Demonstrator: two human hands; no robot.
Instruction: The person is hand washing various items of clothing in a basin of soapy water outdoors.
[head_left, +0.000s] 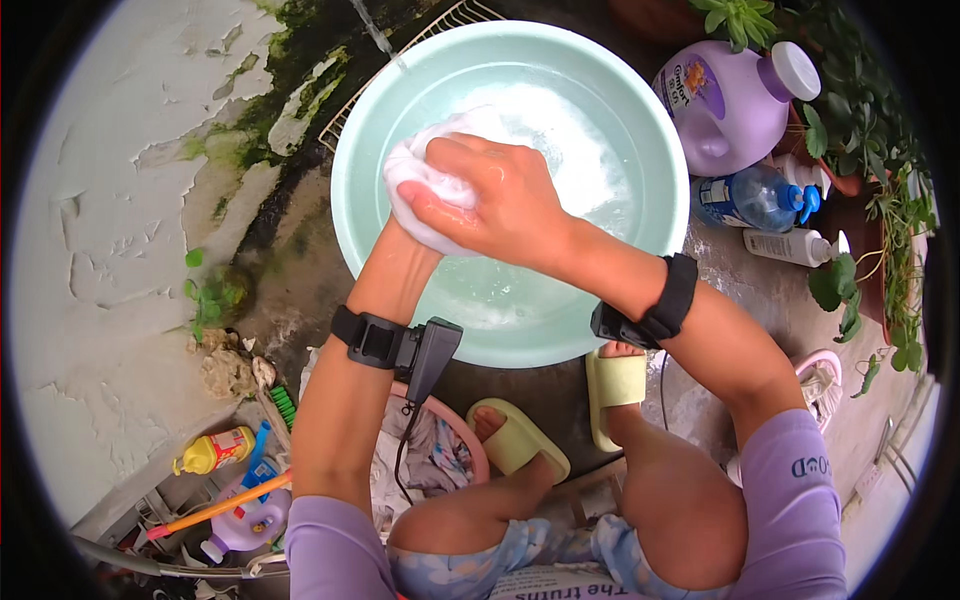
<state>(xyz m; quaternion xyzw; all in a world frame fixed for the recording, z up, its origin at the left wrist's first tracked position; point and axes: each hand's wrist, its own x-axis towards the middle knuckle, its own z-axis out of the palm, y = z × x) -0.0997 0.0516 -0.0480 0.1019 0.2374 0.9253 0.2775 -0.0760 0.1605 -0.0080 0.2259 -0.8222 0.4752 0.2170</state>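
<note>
A wet, soapy white cloth (412, 169) is bunched up above a pale green plastic basin (349, 225). My right hand (499, 191) grips it from the right, fingers curled over the top and thumb across the near side. My left forearm comes up from below, and the cloth covers my left hand past the wrist (409, 247); its fingers are hidden. Suds and cloudy water (495, 300) fill the basin's bottom. White foam or submerged white fabric lies at its far right, too bright to tell which. A thin stream of water (375, 34) falls at the basin's far left rim.
Right of the basin stand a purple Comfort jug (724, 109), a blue pump bottle (750, 199), a white bottle (787, 246) and potted plants (832, 292). A pink basket (469, 427) of laundry sits near my left foot. A mossy, peeling wall (135, 187) rises on the left.
</note>
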